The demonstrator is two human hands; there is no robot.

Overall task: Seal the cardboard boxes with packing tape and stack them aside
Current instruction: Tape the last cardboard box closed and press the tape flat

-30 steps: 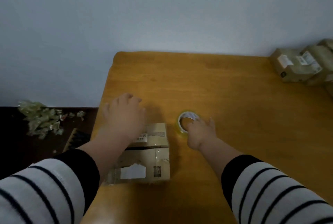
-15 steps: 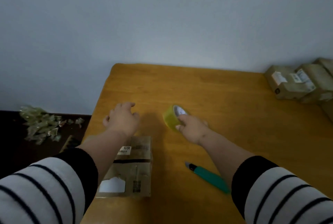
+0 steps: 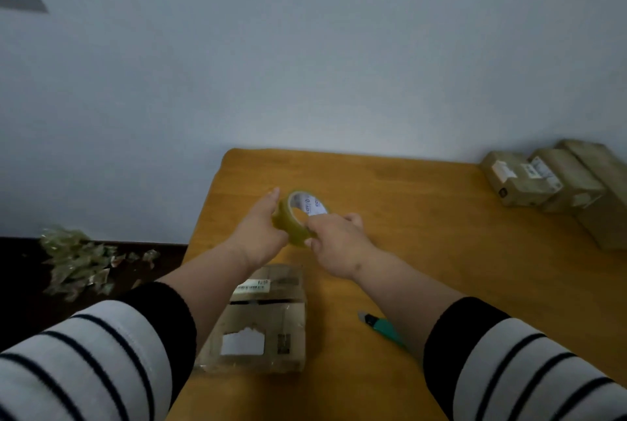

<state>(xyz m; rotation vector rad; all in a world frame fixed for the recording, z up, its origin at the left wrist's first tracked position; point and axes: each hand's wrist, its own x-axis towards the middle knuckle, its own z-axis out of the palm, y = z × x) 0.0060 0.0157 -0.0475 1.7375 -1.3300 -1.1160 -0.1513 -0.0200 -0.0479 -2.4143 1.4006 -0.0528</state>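
Wooden table, cardboard box at its near left edge, green utility knife just right of that box, stacked boxes far right of it

The right arm hides the green cutter's rear end; box labels blur unreadably.

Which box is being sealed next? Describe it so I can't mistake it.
Start at the wooden table and look to its near left edge, under the left forearm. The box lies there alone, its top seam gaping and a torn white label on top, unlike the closed boxes grouped at the far right.
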